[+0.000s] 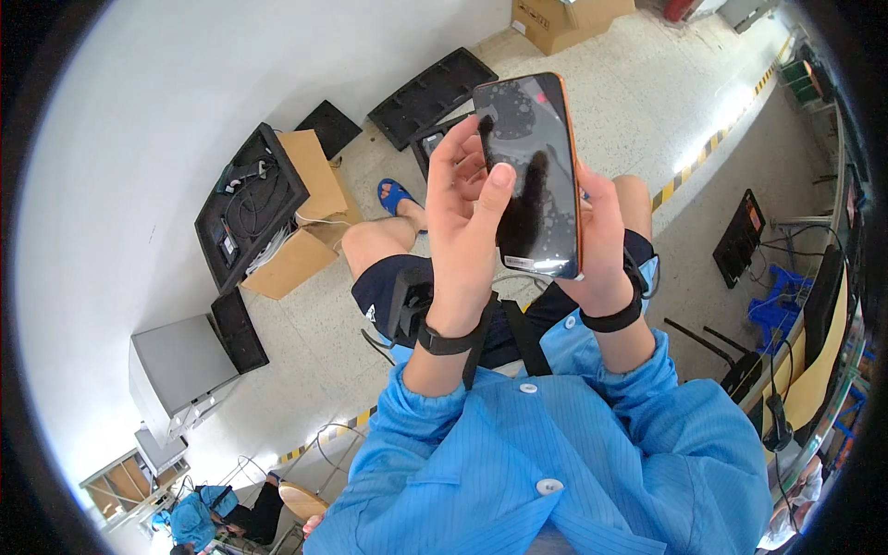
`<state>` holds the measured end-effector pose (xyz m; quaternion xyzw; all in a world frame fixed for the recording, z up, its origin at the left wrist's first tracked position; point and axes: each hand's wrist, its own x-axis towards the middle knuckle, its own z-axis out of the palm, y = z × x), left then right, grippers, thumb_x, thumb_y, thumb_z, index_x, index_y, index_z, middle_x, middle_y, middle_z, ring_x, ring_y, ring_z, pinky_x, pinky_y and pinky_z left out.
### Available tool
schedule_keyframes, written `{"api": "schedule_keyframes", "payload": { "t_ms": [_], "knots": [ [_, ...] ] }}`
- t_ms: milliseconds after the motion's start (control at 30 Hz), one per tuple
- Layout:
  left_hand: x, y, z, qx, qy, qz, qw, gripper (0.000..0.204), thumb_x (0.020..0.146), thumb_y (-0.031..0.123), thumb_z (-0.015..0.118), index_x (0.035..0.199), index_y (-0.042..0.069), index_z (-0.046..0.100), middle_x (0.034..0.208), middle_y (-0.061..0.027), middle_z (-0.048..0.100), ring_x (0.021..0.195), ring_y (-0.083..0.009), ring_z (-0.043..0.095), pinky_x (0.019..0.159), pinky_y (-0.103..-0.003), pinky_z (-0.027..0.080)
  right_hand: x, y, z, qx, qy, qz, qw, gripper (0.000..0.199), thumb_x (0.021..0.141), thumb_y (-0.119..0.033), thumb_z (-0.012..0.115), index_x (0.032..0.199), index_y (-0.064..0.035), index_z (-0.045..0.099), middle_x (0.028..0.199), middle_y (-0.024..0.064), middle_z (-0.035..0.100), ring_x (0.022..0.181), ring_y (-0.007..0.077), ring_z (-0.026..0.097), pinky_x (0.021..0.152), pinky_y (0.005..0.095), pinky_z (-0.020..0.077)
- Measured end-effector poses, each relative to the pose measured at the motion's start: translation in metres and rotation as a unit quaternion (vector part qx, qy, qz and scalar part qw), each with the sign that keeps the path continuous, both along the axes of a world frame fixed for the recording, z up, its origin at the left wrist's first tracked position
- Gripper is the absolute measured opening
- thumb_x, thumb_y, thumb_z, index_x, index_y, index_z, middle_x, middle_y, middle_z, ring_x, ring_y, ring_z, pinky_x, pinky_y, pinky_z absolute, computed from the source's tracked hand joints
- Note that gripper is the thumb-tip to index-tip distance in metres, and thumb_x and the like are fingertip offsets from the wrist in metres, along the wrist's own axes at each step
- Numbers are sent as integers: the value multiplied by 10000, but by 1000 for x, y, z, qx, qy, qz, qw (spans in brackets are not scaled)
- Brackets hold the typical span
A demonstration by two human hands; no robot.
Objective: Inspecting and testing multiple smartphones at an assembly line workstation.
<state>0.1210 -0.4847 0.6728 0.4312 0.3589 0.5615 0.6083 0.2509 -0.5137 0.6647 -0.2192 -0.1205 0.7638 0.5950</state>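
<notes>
A smartphone [548, 176] with a dark, smudged screen and an orange edge is held up in front of me, slightly tilted. A small white label sits near its lower end. My right hand [603, 231] is closed round the phone's right side, with part of its fingers hidden behind it. At the left edge, my left hand [460, 199] has its fingers curled against the phone and its thumb lying over the screen. Both wrists wear black straps.
Black trays [435, 92] and an opened cardboard box [301, 254] lie on the floor by the wall. A grey cabinet [180, 365] stands at left. Another cardboard box [564, 23] is at the far side. A flat black panel [740, 239] and blue stand [779, 310] are at right. Another person [208, 518] sits at lower left.
</notes>
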Motion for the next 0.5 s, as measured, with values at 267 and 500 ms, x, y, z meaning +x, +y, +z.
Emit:
{"api": "schedule_keyframes", "payload": {
  "t_ms": [267,500],
  "knots": [
    [-4,-7,7,144,73,43,986,703,822,7,742,1446,23,421,1331,-148,589,1178,-229,586,1035,-376,447,2,10,-15,60,215,72,972,726,1007,-615,294,1387,-28,490,1137,205,640,984,327,659,844,451,569],
    [-4,-15,24,261,207,12,943,806,765,-28,759,1469,2,370,1360,-199,583,1247,-254,567,1098,-415,390,-6,5,-10,121,255,71,957,886,918,-768,276,1421,-53,419,938,217,583,811,383,596,720,446,524]
  ]
}}
